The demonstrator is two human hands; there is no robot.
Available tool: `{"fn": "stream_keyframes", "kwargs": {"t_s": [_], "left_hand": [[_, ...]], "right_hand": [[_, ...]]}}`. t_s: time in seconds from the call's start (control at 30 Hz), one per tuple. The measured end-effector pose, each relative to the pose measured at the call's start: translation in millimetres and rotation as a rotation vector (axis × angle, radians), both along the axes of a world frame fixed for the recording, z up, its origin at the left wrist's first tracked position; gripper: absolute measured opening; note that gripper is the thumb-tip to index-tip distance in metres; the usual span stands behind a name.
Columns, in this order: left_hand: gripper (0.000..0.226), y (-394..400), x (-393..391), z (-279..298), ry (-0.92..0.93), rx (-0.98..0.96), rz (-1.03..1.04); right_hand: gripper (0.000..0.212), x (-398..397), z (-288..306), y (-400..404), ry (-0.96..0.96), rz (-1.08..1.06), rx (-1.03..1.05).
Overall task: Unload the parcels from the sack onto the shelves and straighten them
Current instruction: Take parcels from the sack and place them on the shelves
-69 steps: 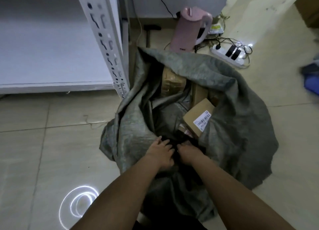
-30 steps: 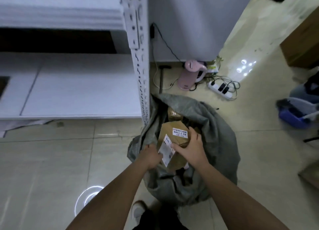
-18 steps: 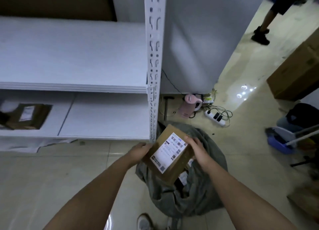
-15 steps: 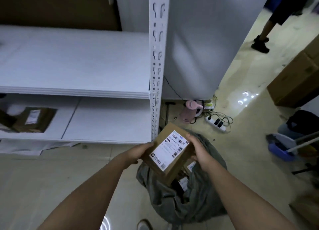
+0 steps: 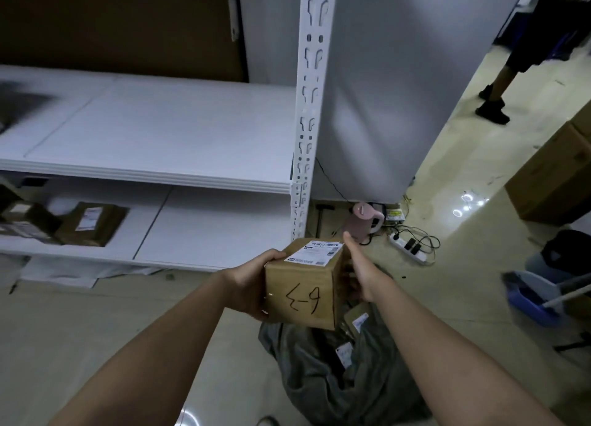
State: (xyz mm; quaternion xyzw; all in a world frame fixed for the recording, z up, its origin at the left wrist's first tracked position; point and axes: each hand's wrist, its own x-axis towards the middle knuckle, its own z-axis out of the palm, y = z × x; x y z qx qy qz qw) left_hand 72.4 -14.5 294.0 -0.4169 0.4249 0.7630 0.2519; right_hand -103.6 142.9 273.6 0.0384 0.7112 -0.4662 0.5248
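Observation:
I hold a small brown cardboard parcel (image 5: 303, 288) above the grey sack (image 5: 339, 377); a white label is on its top and a handwritten mark on the face towards me. My left hand (image 5: 252, 285) grips its left side. My right hand (image 5: 359, 272) holds its right side, fingers curled behind it. More parcels show inside the sack's mouth. The white shelving (image 5: 153, 131) stands to the left, its middle shelf bare at the right end. On the lower shelf lie brown parcels (image 5: 92, 222) at the left.
The white slotted shelf post (image 5: 308, 106) rises just behind the parcel. A pink kettle (image 5: 364, 222) and a power strip (image 5: 411, 248) with cables lie on the floor by the wall. A person's legs (image 5: 499, 87), a cardboard box (image 5: 556, 176) and a blue dustpan (image 5: 527, 294) are at right.
Both hands went into the sack and lifted the parcel out. It has since been turned, so the handwritten face points at me and the label faces up. My view rose towards the shelves.

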Motion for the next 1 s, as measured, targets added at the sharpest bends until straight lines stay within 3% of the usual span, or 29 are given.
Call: {"fn": "stream_keyframes", "kwargs": {"t_s": [0.17,0.33,0.57,0.7,0.8,0.9,1.0], "left_hand": [[0.074,-0.7,-4.5,13.2,-0.077,0.063,0.116],[0.069,1.4,-5.8,19.5,-0.038,0.140,0.302],[0.069,-1.1,16.2,21.9,-0.020,0.019,0.571],[0.063,-6.8,42.2,22.4,0.033,0.019,0.724],[0.065,-23.9,70.4,24.8,-0.040,-0.098,0.766],[0.071,-54.8,103.4,28.3,-0.074,-0.237,0.798],[0.073,-91.4,139.7,36.4,-0.001,-0.207,0.797]], "right_hand": [[0.090,6.3,9.6,-5.5,-0.072,0.062,-0.055],[0.066,5.3,24.9,-11.6,-0.118,0.111,-0.066],[0.089,15.7,50.2,-58.0,-0.125,0.364,-0.090],[0.074,45.2,57.2,-100.9,0.019,0.524,-0.023],[0.085,74.6,54.5,-133.3,0.273,0.604,-0.038],[0.090,115.5,60.3,-161.7,0.781,0.842,0.012],[0.089,164.9,71.4,-190.6,1.246,1.063,-0.043]]}}
